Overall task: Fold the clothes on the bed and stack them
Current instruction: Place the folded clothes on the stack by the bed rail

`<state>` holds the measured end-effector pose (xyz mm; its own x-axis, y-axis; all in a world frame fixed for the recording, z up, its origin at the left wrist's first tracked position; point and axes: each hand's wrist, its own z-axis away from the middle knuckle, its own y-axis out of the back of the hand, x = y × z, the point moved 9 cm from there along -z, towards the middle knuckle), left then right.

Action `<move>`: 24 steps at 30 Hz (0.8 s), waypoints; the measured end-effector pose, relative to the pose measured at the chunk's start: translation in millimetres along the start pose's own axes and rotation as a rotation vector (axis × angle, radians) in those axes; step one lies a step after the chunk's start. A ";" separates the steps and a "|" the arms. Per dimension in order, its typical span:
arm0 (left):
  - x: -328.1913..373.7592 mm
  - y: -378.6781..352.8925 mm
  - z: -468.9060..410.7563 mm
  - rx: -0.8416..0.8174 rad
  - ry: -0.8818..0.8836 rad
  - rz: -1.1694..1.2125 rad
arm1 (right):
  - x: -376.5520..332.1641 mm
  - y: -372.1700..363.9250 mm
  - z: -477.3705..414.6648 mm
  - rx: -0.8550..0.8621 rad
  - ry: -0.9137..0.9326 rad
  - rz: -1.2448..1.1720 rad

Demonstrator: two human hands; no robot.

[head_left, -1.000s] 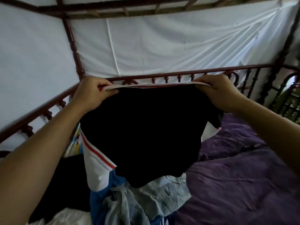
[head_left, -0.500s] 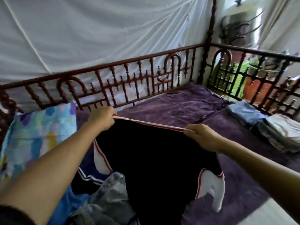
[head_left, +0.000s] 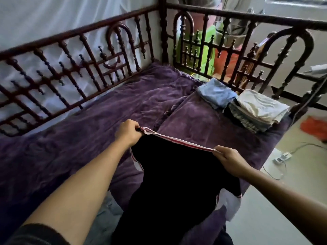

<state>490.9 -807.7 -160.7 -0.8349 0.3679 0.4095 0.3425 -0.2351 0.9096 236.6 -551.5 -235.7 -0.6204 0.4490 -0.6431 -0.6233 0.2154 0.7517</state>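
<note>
- Found black fabric garment (head_left: 177, 183) stretched above purple plush bedspread (head_left: 88, 121), red-and-white striped hem (head_left: 177, 139) uppermost.
- Pinched at hem ends by curled fingers (head_left: 136, 128) of left hand (head_left: 128, 132), right hand (head_left: 230, 159).
- Noted bedspread lying flat ahead, up to folded clothes stack (head_left: 256, 110) at far-right edge.

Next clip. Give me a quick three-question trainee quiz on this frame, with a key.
1. True or false: the left hand and the right hand both grip the black garment by its striped edge.
2. The folded stack lies: A) on the floor; B) near the far right corner of the bed; C) under the left arm.
3. Fill in: the blanket on the bed is ____.
Key: 1 true; 2 B; 3 purple.
</note>
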 end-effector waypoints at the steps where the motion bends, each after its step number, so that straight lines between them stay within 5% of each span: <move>1: 10.9 -20.2 -18.6 0.005 0.017 0.037 | 25.1 -2.4 -18.2 -0.022 -0.018 -0.002; 16: 209.4 -309.0 -239.7 -0.175 0.045 0.303 | 349.6 11.4 -246.4 -0.180 -0.521 0.169; 21: 137.2 -334.1 -225.6 -0.211 0.296 0.314 | 378.1 -3.2 -264.1 -0.411 -0.609 0.448; 24: 52.8 -334.2 -171.8 -0.252 0.498 0.172 | 342.1 -12.0 -297.1 -0.398 -0.469 0.618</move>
<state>258.3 -864.3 -455.1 -0.8991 -0.1477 0.4120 0.4291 -0.4833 0.7631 -109.6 -658.2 -508.2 -0.6969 0.7149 0.0560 -0.4139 -0.4647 0.7828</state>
